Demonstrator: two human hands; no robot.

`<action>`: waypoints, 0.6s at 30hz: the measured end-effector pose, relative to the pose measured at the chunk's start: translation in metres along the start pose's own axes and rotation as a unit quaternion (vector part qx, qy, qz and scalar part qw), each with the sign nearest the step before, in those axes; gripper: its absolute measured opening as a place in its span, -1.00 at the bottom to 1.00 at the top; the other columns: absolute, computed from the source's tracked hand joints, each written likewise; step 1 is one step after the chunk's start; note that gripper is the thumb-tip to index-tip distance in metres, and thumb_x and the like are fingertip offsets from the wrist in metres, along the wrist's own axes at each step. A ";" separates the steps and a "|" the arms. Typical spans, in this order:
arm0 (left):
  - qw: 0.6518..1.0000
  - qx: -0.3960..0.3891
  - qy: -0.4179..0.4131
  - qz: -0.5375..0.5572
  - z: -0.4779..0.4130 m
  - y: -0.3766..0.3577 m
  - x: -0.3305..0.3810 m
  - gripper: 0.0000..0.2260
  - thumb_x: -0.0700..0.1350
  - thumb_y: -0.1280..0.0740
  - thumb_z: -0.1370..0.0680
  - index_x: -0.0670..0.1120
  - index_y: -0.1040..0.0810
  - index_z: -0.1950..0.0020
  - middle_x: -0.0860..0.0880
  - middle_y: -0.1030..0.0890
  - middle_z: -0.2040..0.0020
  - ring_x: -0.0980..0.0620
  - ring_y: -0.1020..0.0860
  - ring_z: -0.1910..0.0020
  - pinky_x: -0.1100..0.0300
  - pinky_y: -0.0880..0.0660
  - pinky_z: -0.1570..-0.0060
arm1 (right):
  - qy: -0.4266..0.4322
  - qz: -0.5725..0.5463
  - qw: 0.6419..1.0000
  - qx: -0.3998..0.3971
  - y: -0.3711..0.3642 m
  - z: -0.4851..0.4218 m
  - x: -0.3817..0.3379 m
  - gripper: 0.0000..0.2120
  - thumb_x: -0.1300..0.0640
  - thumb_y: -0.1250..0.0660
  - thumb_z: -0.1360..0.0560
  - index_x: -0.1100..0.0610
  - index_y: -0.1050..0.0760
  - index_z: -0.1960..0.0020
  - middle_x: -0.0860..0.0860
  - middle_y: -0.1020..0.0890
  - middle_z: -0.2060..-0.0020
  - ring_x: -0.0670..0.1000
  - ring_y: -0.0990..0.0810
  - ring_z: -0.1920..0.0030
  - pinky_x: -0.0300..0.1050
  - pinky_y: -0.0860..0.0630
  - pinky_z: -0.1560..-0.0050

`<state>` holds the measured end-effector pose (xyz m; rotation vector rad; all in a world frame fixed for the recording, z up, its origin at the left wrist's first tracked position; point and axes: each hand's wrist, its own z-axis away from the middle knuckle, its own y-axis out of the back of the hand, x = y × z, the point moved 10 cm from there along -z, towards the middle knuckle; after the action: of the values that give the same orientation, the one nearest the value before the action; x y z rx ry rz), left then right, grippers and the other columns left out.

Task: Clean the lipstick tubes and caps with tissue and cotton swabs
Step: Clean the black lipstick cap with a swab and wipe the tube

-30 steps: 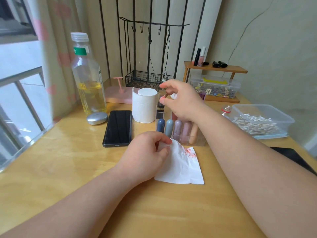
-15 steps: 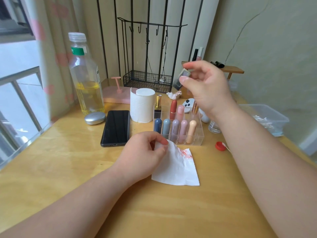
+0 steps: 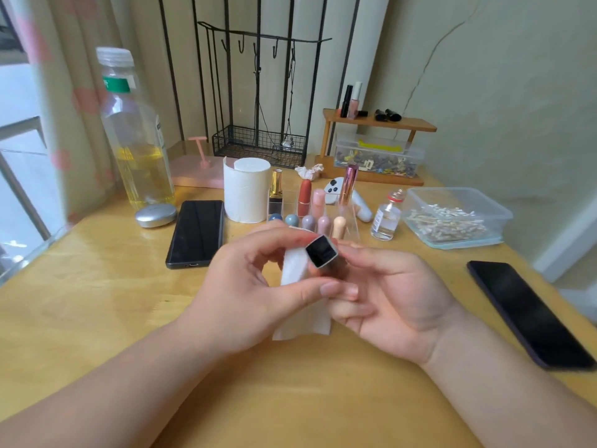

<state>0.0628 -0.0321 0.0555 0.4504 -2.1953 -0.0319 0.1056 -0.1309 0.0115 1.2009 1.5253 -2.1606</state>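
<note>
While the left hand [image 3: 248, 295] pinches tissue [image 3: 293, 266], the right hand [image 3: 397, 302] pinches a square cap [image 3: 321, 252]; bottle label [image 3: 118, 84] blurred.

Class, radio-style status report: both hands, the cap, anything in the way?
Left hand pinches tissue against square cap. Right hand grips cap, open end facing camera. Nothing blocking the wipe.

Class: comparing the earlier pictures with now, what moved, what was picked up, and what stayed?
The right hand brought the square cap down from above the organizer toward the person. The left hand lifted the tissue off the table to the cap. The paper roll and bottle stayed.
</note>
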 end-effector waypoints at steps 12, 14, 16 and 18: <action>0.990 -0.062 0.114 -0.048 -0.001 0.010 -0.045 -0.85 0.06 -0.56 -0.43 0.01 -0.72 0.13 -0.05 -0.60 0.19 -0.21 -0.51 0.18 -0.13 -0.47 0.12 | 0.254 0.531 0.767 0.256 0.002 0.008 -0.100 -0.76 0.14 -0.51 -0.46 0.13 -0.51 -0.04 0.00 -0.71 0.24 -0.15 -0.54 0.38 -0.32 -0.44 0.29; 0.981 -0.085 0.149 -0.095 -0.001 0.012 -0.059 -0.82 0.09 -0.56 -0.41 0.03 -0.72 0.11 0.03 -0.62 0.17 -0.15 -0.53 0.19 -0.09 -0.51 0.13 | 0.247 0.636 0.686 0.252 -0.008 -0.019 -0.122 -0.62 0.07 -0.53 -0.44 0.02 -0.45 -0.17 -0.12 -0.70 0.16 -0.28 -0.49 0.37 -0.30 -0.40 0.19; 0.975 -0.091 0.165 -0.120 -0.001 0.014 -0.066 -0.76 0.16 -0.54 -0.39 0.03 -0.72 0.11 0.03 -0.63 0.14 -0.09 -0.54 0.18 -0.02 -0.52 0.13 | 0.206 0.700 0.642 0.235 -0.010 -0.056 -0.133 -0.44 0.04 -0.54 -0.42 -0.02 -0.36 -0.33 -0.15 -0.68 0.05 -0.31 -0.50 0.33 -0.34 -0.38 0.21; 0.974 -0.086 0.165 -0.129 -0.001 0.016 -0.068 -0.82 0.12 -0.55 -0.40 0.06 -0.72 0.12 0.05 -0.63 0.15 0.01 -0.52 0.22 0.10 -0.48 0.16 | 0.168 0.733 0.626 0.207 -0.009 -0.092 -0.135 -0.25 0.05 -0.56 -0.40 0.00 -0.25 -0.47 -0.12 -0.65 -0.06 -0.24 -0.56 0.24 -0.30 -0.41 0.20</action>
<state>0.0962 0.0057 0.0076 0.5954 -1.7801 -0.2681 0.2308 -0.0816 0.1052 1.9534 -0.2670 -1.0276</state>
